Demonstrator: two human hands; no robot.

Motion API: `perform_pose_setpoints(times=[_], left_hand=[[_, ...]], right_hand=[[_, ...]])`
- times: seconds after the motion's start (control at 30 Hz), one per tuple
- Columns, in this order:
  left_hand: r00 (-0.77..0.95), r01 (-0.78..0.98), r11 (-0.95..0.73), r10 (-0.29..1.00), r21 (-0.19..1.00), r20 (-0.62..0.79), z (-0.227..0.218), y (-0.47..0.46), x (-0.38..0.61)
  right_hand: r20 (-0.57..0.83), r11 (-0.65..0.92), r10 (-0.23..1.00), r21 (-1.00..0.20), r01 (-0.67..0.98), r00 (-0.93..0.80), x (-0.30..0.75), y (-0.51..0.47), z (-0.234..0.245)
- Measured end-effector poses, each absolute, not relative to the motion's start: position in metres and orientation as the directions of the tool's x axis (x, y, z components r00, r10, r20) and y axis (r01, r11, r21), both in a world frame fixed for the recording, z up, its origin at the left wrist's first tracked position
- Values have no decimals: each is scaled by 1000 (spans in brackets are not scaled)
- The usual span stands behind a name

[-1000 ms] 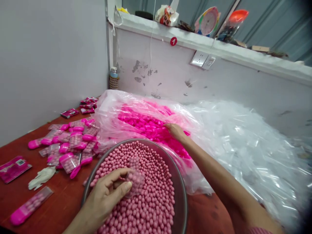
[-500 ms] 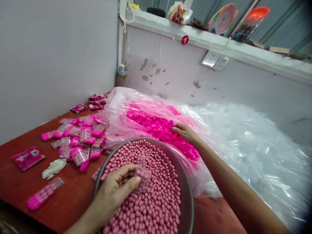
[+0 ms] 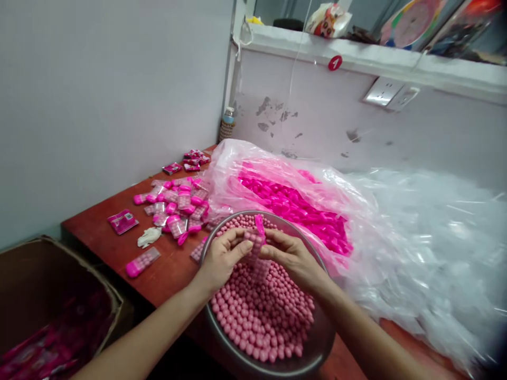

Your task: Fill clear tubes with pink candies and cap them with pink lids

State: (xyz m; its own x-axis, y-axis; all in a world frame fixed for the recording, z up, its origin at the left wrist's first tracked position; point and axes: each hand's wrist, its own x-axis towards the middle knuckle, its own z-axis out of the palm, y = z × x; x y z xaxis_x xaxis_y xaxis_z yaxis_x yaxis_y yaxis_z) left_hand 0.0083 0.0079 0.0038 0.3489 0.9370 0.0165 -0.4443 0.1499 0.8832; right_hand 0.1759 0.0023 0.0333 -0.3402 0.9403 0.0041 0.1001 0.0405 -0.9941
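Observation:
Over the grey basin (image 3: pixel 321 352) my left hand (image 3: pixel 222 259) grips a small clear plastic container (image 3: pixel 252 244) filled with pink balls. My right hand (image 3: pixel 296 263) is closed on a bright pink plastic cap (image 3: pixel 260 226) at the container's upper end. Whether the cap is fully seated cannot be seen, as the fingers cover part of it. Loose pink balls (image 3: pixel 253 316) fill much of the basin below both hands. Just behind it, an open clear bag (image 3: pixel 232 153) holds many bright pink caps (image 3: pixel 304 214).
Filled containers with pink caps (image 3: pixel 184 200) lie piled on the red table (image 3: pixel 99 203), beside a pink packet (image 3: pixel 122 221) and a crumpled white piece (image 3: pixel 149 237). A cardboard box (image 3: pixel 114 303) with pink packets stands lower left. Clear plastic (image 3: pixel 439 253) heaps up at right.
My right hand has come from the bag of caps to the container, bringing a pink cap. The view has shifted left and down, bringing the cardboard box into sight.

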Motion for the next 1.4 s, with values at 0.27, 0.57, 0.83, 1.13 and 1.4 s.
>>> perform_pose_setpoints(times=[0.27, 0.57, 0.83, 1.13, 1.4], left_hand=[[265, -49, -259, 928, 965, 262, 8, -1, 4], [261, 89, -509, 841, 856, 473, 10, -10, 7], [266, 156, -587, 800, 795, 538, 7, -14, 3], [384, 301, -609, 782, 734, 491, 6, -11, 5], [420, 95, -301, 877, 949, 236, 9, -6, 6]], right_hand=[[357, 427, 904, -742, 518, -235, 188, -10, 46], [477, 597, 796, -515, 616, -372, 181, -20, 55], [401, 600, 800, -534, 595, -446, 178, -24, 54], [310, 575, 811, -577, 580, -496, 191, -14, 41], [143, 826, 552, 36, 562, -821, 190, -6, 83]])
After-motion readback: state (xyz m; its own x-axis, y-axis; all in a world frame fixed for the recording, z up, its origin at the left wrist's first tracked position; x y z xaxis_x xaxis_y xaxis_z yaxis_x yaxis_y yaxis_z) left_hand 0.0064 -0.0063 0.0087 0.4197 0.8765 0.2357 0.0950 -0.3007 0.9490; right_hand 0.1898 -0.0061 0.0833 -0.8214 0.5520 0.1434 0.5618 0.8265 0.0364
